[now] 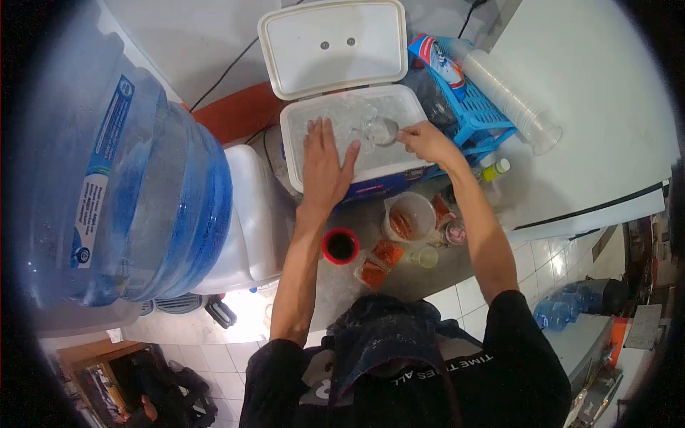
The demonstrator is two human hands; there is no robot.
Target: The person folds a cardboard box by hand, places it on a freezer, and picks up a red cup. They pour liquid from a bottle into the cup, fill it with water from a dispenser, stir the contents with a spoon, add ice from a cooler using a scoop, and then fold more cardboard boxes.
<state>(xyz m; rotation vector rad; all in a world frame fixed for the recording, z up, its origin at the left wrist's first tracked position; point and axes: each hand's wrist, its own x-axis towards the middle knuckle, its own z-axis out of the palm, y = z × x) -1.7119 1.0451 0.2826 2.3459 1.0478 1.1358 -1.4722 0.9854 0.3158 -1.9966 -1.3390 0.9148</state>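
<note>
A cooler (pixel 294 165) stands against the wall with its white lid (pixel 335 64) raised, filled with ice (pixel 335 114). My right hand (pixel 428 143) grips a metal scoop (pixel 385 131), whose bowl is in the ice near the right side. On the left, my left hand (pixel 327 167) lies over the ice with fingers stretched out and thumb apart, holding nothing. In front of the cooler are a red-rimmed cup of dark liquid (pixel 340 247), a whitish tub (pixel 424 207) with reddish-brown contents, orange-red packets (pixel 387 253) and a small pale-green cup (pixel 426 257).
A large blue water jug (pixel 178 192) fills the left side, beside a white plastic container (pixel 250 214). To the right are a blue basket (pixel 474 114), stacked clear cups (pixel 510 96) and a yellow-green bottle (pixel 494 170). Another person's hand (pixel 150 408) shows at lower left.
</note>
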